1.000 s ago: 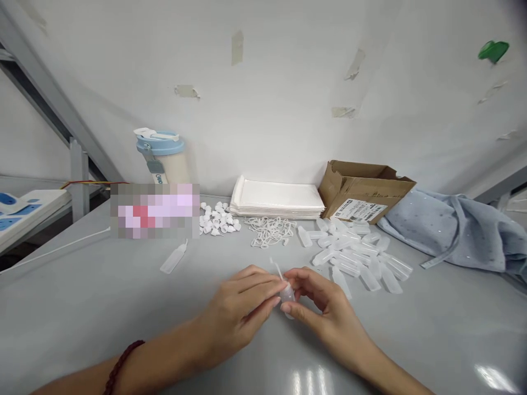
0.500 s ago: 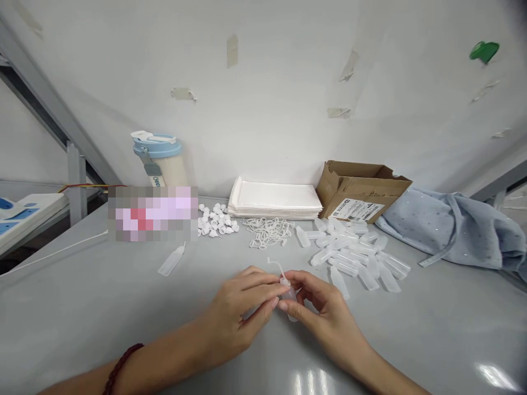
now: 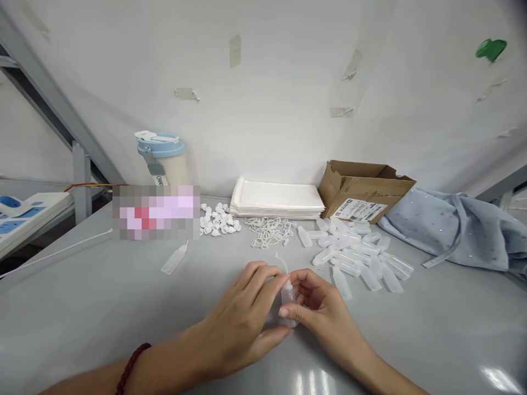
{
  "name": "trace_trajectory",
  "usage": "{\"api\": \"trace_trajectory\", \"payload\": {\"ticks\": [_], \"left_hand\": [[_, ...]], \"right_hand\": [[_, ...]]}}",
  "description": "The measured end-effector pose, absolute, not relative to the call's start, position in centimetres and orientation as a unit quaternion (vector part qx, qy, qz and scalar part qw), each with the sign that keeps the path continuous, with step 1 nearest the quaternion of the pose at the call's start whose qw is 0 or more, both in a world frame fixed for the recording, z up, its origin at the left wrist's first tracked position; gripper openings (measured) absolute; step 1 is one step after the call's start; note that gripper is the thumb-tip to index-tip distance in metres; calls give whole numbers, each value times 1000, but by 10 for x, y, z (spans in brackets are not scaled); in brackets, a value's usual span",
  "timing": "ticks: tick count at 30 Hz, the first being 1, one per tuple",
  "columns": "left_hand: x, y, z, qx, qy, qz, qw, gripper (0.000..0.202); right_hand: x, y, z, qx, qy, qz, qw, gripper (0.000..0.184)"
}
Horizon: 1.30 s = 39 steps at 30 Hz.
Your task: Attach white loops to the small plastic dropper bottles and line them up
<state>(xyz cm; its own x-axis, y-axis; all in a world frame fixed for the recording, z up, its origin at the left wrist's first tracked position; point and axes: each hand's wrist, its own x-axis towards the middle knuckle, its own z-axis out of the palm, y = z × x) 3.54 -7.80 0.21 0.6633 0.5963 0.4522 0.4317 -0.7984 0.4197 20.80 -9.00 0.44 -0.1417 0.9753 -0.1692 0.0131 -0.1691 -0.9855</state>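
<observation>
A small translucent squeeze bottle [image 3: 289,297] is upright between my hands at the front middle of the table. A thin, bent, whitish strap [image 3: 282,263] sticks up from its neck. My right hand [image 3: 323,310] is closed round the bottle's body from the right, thumb across its front. From the left, my left hand [image 3: 247,318] holds it lengthwise, its fingertips at the neck and its thumb by the base. The fingers partly hide the neck. A similar bottle [image 3: 175,259], lying on its side, is off to the left.
Behind my hands lie white caps [image 3: 220,220], a heap of looped straps [image 3: 269,231] and a pile of bottles [image 3: 356,252]. Farther back are stacked white envelopes [image 3: 280,197], a cardboard box [image 3: 368,189], a tumbler [image 3: 173,164] and blue cloth [image 3: 448,230]. A power strip [image 3: 39,214] is far left.
My left fingers have shifted up the bottle's neck, and the left thumb has dropped to its base. More of the bottle's body shows. The right hand keeps its hold.
</observation>
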Motion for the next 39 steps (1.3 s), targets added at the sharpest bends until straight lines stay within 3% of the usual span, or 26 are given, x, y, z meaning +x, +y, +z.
{"api": "trace_trajectory", "payload": {"ticks": [12,21,30,33,39], "left_hand": [[30,-65,6,886,258,321,215,57],[31,-71,6,905,246,319,137,50],[11,-55,19,907,232,330,124,41],[-8,-51,21,910,253,313,97,41],[-73,-40,17,902,363,232,33,37]], "right_hand": [[215,-92,16,-469,-499,604,407,26],[212,-94,13,-510,-514,562,400,27],[214,-95,14,-451,-555,608,345,36],[217,-96,11,-457,-582,588,327,42],[223,-92,10,-478,-606,549,321,33]]}}
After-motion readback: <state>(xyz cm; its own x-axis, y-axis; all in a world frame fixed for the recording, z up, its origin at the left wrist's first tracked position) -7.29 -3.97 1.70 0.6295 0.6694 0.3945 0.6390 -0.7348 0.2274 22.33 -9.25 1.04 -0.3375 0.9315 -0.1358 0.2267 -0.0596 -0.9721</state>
